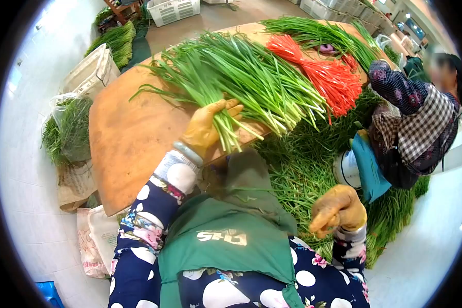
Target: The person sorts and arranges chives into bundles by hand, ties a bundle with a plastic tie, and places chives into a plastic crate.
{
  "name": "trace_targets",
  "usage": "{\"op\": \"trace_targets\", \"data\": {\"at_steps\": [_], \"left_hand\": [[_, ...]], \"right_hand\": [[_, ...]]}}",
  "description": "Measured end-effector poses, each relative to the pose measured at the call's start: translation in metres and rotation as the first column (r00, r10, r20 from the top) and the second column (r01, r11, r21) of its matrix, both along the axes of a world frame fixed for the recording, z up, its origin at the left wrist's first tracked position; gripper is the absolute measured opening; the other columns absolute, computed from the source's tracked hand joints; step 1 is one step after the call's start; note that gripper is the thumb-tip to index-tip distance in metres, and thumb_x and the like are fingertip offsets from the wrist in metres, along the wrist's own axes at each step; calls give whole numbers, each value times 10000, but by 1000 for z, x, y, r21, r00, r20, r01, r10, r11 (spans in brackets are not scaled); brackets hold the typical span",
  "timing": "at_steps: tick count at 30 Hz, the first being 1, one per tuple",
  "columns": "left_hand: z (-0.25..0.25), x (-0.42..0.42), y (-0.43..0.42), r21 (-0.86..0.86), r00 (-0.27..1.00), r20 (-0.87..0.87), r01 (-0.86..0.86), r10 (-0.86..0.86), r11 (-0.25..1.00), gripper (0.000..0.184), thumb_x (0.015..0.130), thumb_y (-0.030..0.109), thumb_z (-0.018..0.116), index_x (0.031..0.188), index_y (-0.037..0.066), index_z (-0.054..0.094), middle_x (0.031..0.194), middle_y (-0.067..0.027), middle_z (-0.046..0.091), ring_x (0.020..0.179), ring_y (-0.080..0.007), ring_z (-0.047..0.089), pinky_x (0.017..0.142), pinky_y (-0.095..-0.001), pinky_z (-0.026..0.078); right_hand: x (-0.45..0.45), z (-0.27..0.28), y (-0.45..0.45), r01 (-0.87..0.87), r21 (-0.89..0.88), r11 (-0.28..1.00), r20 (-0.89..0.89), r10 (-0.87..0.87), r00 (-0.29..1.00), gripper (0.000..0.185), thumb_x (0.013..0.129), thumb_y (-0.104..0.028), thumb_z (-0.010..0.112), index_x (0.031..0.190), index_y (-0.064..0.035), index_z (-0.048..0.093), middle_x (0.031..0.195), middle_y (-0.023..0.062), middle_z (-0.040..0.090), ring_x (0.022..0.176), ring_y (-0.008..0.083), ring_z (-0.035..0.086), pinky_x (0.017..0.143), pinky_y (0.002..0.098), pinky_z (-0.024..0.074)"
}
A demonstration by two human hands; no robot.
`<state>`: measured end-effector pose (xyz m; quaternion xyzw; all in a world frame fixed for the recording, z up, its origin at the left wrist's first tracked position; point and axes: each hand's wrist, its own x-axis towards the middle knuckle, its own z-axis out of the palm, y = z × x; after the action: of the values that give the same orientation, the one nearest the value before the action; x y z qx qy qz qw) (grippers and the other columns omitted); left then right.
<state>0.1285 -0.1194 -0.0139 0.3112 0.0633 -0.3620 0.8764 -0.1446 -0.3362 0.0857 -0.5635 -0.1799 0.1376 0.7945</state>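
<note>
My left hand [201,127], in a yellow glove, is closed around a bunch of garlic chives [199,86] at the near edge of the wooden table [133,131]. The pale stem ends stick out below the fingers, and the leaves spread away over the table. Right beside this bunch lies a larger pile of chives [262,77]. Farther right is a bundle of red ties [331,82]. My right hand [340,208], also gloved, is held low by my lap with its fingers curled together; whatever they hold, if anything, is hidden.
Loose green leaves [303,174] heap on the floor beside the table. At the right sits a person in a checked apron [418,123], near a white bucket [347,169]. A white crate [90,74] and a bag of greens [74,128] stand at the left.
</note>
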Motion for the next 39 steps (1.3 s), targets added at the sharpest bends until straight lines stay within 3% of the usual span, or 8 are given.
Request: {"op": "trace_targets", "data": {"at_steps": [3, 7, 10, 12, 19, 32, 34, 39], "left_hand": [[18, -18, 18, 34, 996, 49, -71, 69, 997, 344, 953, 76, 503, 1290, 20, 454, 1224, -200, 576, 1018, -272, 632, 910, -425, 537], [30, -53, 54, -49, 991, 95, -92, 96, 995, 340, 981, 115, 486, 1312, 38, 480, 1069, -105, 655, 833, -209, 678, 806, -403, 588], [28, -72, 75, -229, 996, -17, -94, 92, 969, 379, 997, 130, 463, 1360, 29, 421, 817, -32, 542, 673, -136, 575, 683, -332, 573], [18, -74, 85, -299, 997, -69, -52, 33, 953, 388, 1000, 135, 459, 1368, 21, 408, 819, -29, 523, 647, -120, 524, 627, -296, 521], [16, -94, 88, -328, 985, -172, -87, 31, 941, 321, 932, 70, 584, 1224, -47, 521, 957, -89, 628, 705, -101, 567, 590, -202, 485], [18, -103, 38, 17, 994, 97, 47, -48, 999, 385, 920, 141, 624, 1243, -20, 490, 1084, -133, 647, 942, -221, 655, 785, -311, 570], [15, -106, 35, 1, 995, 101, 17, -17, 1000, 396, 936, 154, 601, 1275, 2, 465, 1032, -111, 657, 958, -235, 654, 851, -365, 546], [16, -107, 44, -115, 999, 23, -19, 22, 993, 382, 962, 158, 550, 1312, 46, 444, 980, -74, 654, 920, -220, 655, 863, -447, 550]], "right_hand": [[-40, -59, -55, 134, -265, 955, -344, -224, 912, 313, 854, -101, 664, 1105, 82, 638, 1048, 225, 676, 683, 199, 679, 581, 319, 545], [-34, -125, -68, 389, -906, 165, 279, -460, 843, 394, 849, -151, 661, 1219, -31, 593, 1210, 179, 619, 736, 225, 675, 632, 361, 544], [10, -81, -38, 701, -698, -149, 714, -220, 665, 276, 847, -215, 661, 1116, -157, 645, 1084, 136, 651, 710, 308, 647, 630, 383, 530], [52, -39, -5, 770, -638, -13, 748, -250, 615, 182, 838, -259, 672, 976, -141, 656, 877, 110, 654, 672, 331, 621, 581, 384, 511], [149, -55, 31, 752, -462, -469, 801, 143, 582, 213, 809, -289, 659, 755, -97, 585, 697, 88, 597, 618, 261, 623, 521, 352, 488], [68, -55, 102, 504, -703, 501, 345, -380, 858, 227, 854, -266, 677, 852, -53, 597, 702, 95, 601, 570, 240, 589, 543, 329, 473], [71, -59, 106, 269, -451, 851, -361, -449, 817, 230, 930, -275, 599, 906, -45, 595, 698, 52, 597, 549, 144, 551, 514, 265, 437], [55, -78, 96, 306, -212, 928, -442, -371, 817, 307, 998, -292, 470, 915, -25, 594, 689, 25, 562, 543, 95, 502, 518, 221, 414]]}}
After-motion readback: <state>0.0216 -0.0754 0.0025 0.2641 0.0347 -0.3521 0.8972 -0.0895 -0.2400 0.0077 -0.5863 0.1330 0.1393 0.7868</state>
